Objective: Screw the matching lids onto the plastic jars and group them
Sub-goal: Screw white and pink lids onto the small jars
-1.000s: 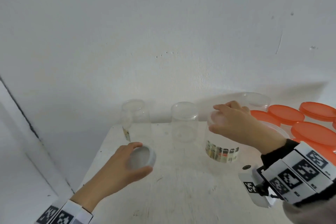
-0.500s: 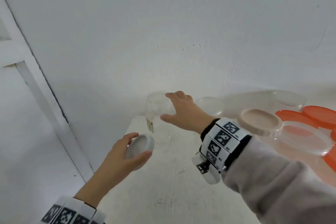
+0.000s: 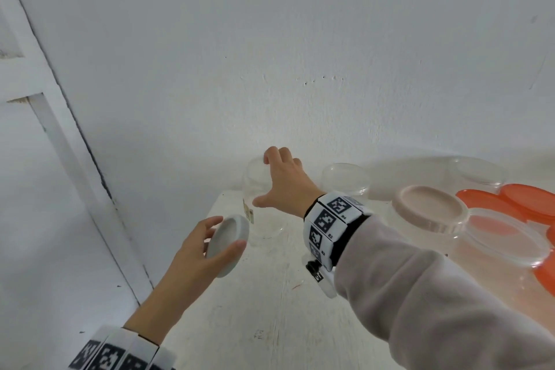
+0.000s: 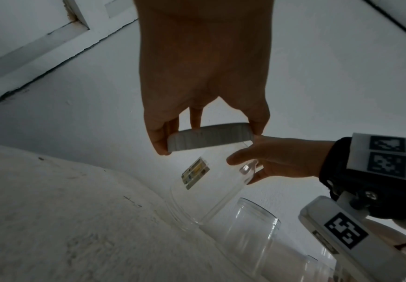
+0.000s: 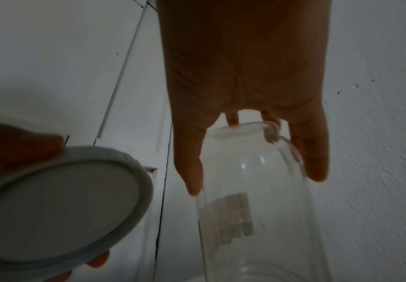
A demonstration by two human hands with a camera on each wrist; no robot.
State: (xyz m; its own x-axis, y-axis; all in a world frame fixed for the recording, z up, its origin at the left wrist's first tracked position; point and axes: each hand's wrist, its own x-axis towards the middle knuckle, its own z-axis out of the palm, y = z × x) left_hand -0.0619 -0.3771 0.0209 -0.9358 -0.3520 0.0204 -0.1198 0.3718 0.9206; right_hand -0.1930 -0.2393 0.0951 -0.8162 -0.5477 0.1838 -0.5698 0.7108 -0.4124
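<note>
A white screw lid (image 3: 232, 249) is gripped by my left hand (image 3: 226, 233) by its rim, held above the table's left side; the left wrist view shows the lid (image 4: 209, 140) edge-on in my fingers. A tall clear jar (image 3: 261, 219) with a small label stands at the table's back left corner. My right hand (image 3: 270, 180) reaches over it, thumb in front, fingers spread over its top. In the right wrist view the fingers straddle the jar (image 5: 252, 200) and are nearly straight; that picture is blurred and shows no firm grip. The lid (image 5: 59, 206) hangs just left of it.
A second clear jar (image 3: 345, 180) stands just to the right, then a wide jar with a beige lid (image 3: 429, 207), a clear lid (image 3: 507, 237) and several orange lids (image 3: 528, 198). The wall runs close behind the white table (image 3: 270, 324). The table edge and a door frame (image 3: 60, 135) lie left.
My right hand left the wide beige-lidded jar and crossed left to the tall jar in the back corner. My left hand kept the white lid and tilted it. The view swung left.
</note>
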